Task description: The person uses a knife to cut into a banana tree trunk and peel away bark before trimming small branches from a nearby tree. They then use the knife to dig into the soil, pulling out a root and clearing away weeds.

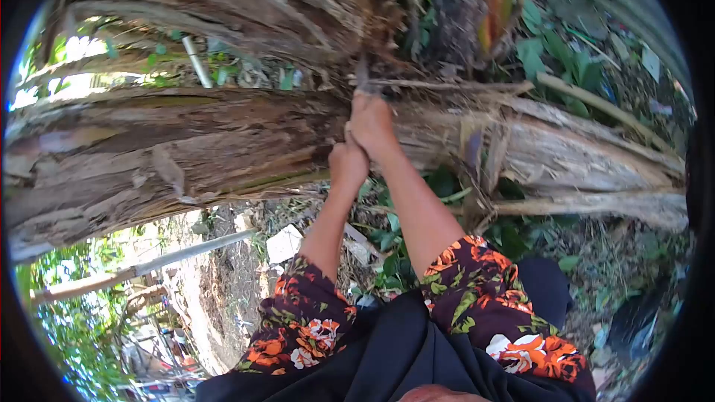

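Observation:
My right hand is closed, with a narrow grey blade jutting out beyond its fingers. It looks like a knife; its handle is hidden in my grip. Just behind and below, my left hand is closed too, pressed against the right one as if on the same handle. Both hands are over a thick, brown, fibrous fallen trunk that crosses the view from left to right. The blade reaches the trunk's far edge, where a second peeling trunk meets it.
A thin dry stick lies along the trunk's far side. At lower left a pole slants upward. Green leaves and litter cover the ground at right. A white flat piece lies below the trunk.

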Available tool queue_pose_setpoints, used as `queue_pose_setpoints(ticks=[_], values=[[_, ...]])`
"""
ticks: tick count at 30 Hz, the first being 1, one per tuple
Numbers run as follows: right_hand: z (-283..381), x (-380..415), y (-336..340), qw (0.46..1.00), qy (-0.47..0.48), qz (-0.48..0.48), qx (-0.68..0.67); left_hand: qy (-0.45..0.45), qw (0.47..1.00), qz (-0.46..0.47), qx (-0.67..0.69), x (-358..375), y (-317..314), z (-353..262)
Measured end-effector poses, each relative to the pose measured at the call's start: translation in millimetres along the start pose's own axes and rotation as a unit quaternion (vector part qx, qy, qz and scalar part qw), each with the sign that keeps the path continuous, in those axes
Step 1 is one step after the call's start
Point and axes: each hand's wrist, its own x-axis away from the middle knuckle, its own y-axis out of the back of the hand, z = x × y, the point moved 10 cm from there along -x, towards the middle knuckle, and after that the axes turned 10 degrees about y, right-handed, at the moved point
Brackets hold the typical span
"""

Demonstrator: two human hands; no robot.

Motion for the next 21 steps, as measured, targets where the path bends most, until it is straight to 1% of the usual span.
queue_pose_setpoints(ticks=[1,2,3,4,5,7,8,9,10,11,12,13,14,15,16,17,18,19,20,21], values=[[-3,-8,-7,1.000,-0.013,0.014,-0.004,0.034,0.999,0.019,0.023,-5,-1,-5],[-2,-16,-13,1.000,0.000,0.023,-0.006,0.015,1.000,-0.003,0.005,-12,-1,-7],[-2,-14,-9,1.000,0.002,-0.002,-0.008,0.002,1.000,-0.018,-0.022,-8,0,-7],[-4,-6,-4,1.000,-0.002,-0.025,-0.009,0.010,0.999,-0.019,-0.025,-3,1,-1],[0,-7,-2,1.000,0.005,-0.020,-0.010,0.008,1.000,-0.008,-0.015,-6,1,-6],[11,1,5,0.996,-0.056,0.029,-0.061,0.010,1.000,-0.003,0.005,4,0,-8],[-6,-7,-3,0.994,-0.049,0.043,-0.085,-0.002,1.000,-0.001,0.015,7,-6,-10],[-8,-5,2,0.997,-0.030,0.044,-0.054,-0.013,1.000,0.001,0.025,12,-8,-13],[-6,3,6,0.999,-0.008,0.046,-0.023,-0.019,0.999,0.008,0.033,33,0,-21],[0,14,9,0.999,0.008,0.047,-0.007,-0.013,0.998,-0.005,0.063,20,-17,5],[7,23,11,0.998,0.033,0.048,0.008,0.001,0.998,-0.023,0.050,20,-24,21],[-2,27,6,0.995,0.031,0.073,0.057,-0.004,0.999,-0.006,0.043,26,-30,27],[-43,32,-12,0.986,0.006,0.135,0.100,-0.014,1.000,-0.008,0.024,41,-30,29],[-75,53,-29,0.968,-0.148,0.201,-0.037,-0.044,0.997,0.001,-0.058,52,-39,34],[-89,58,-33,0.969,-0.136,0.189,-0.082,-0.015,0.999,0.023,-0.043,57,-42,52],[-101,43,-37,0.986,-0.060,0.142,-0.061,0.006,0.998,0.050,-0.030,49,-43,56],[-43,60,-25,0.981,-0.099,0.128,-0.103,-0.001,0.999,0.037,-0.019,43,-27,42],[-17,61,-20,0.982,-0.091,0.136,-0.097,0.027,0.998,0.053,0.006,49,-16,35],[6,55,-11,0.979,-0.066,0.101,-0.167,0.053,0.996,0.070,0.033,54,-4,25],[31,46,0,0.968,-0.038,0.063,-0.239,0.046,0.996,0.064,0.043,56,11,4]])
